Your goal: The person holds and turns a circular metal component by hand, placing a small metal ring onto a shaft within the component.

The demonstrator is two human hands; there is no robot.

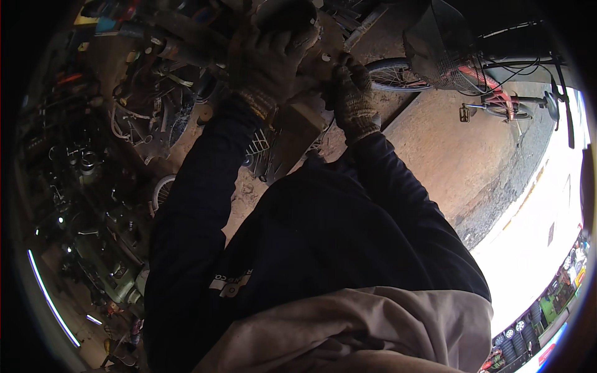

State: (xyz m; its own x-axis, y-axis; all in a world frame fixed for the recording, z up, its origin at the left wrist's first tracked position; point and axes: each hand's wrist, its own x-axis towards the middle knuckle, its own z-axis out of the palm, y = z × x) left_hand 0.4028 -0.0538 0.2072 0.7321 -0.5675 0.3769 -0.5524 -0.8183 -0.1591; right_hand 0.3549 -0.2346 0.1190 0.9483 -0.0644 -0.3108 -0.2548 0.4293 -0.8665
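Observation:
Both my hands wear dirty knitted work gloves and are raised at the top middle of the head view. My left hand has its fingers curled against a dark round part with a paler, worn rim. Shadow hides what kind of part it is. To its right, my right hand is closed, with its fingertips bunched near a brownish, dim surface. Whatever those fingers grip cannot be made out. Below and between the hands is a boxy, dull metal piece.
A red bicycle with a dark mesh basket stands at right on the earthen floor. Tangled scrap parts lie at left, beyond my left arm. Dark machinery fills the far left. Bright daylight enters at right.

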